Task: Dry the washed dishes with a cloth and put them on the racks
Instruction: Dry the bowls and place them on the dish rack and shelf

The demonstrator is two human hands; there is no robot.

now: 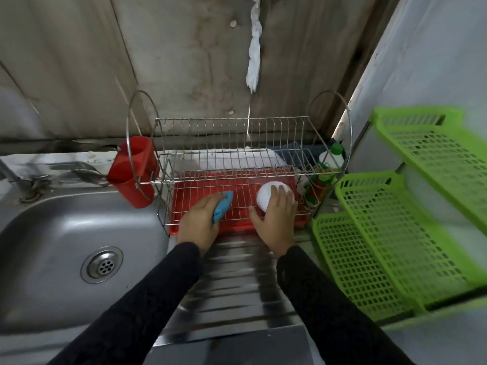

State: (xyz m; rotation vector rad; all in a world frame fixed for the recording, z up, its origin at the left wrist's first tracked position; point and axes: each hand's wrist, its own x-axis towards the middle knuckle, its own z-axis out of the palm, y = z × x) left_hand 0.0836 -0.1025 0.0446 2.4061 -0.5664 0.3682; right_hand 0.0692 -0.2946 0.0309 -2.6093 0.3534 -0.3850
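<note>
A two-tier wire dish rack (237,164) stands on a red drip tray (181,198) beside the sink. My left hand (201,222) grips a blue cloth (223,206) over the lower tier's left part. My right hand (276,219) lies over a white round dish (264,197), upside down on the lower tier at the right; its fingers curve around the dish's near side. The upper tier holds no dishes.
A steel sink (66,246) with a drain lies at the left, with a ribbed draining board (237,275) in front of the rack. A red cutlery cup (134,172) hangs on the rack's left end. Green plastic shelves (395,233) stand to the right, a green-capped bottle (330,164) behind.
</note>
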